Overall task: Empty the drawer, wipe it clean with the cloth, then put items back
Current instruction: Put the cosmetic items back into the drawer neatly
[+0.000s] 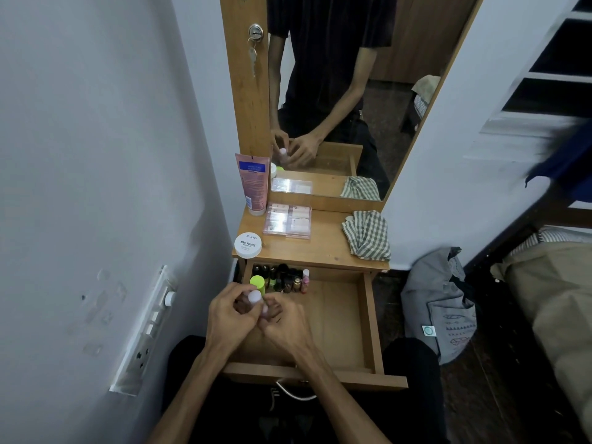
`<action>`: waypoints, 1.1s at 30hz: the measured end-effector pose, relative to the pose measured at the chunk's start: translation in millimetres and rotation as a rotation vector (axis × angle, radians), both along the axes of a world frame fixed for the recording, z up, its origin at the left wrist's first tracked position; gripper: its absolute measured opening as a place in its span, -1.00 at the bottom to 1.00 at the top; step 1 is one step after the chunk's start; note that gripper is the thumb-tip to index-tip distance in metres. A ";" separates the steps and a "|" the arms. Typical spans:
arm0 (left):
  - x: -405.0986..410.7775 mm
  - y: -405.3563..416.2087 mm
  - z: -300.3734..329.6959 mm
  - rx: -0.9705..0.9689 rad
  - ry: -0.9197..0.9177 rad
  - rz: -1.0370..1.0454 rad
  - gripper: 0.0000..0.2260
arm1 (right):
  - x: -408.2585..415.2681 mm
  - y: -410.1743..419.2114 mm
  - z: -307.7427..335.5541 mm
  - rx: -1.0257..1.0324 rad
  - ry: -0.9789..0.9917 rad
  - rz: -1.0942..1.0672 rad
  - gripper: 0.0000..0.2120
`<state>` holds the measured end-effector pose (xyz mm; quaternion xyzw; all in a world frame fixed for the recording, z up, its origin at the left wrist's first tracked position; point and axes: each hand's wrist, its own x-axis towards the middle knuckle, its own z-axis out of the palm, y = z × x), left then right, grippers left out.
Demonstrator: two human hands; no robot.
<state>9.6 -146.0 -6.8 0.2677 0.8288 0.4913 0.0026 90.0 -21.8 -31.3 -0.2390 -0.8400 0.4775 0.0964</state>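
Observation:
The wooden drawer is pulled out below the dresser top. Both hands are over its left half, holding one small bottle with a pale pink cap. My left hand grips the bottle from the left, and my right hand has its fingers curled round it from the right. A green-capped bottle and several small dark nail polish bottles stand along the drawer's back edge. The checked cloth lies crumpled on the dresser top at the right.
On the dresser top are a pink tube, a clear box of small items and a white round nail polish tub. A mirror rises behind. A wall with a switch panel is left; a grey bag right.

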 end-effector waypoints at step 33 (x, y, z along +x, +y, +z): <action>0.5 3.2 -16.1 -0.073 -0.140 0.178 -0.74 | -4.8 12.1 -3.1 0.072 -0.307 -0.181 -0.78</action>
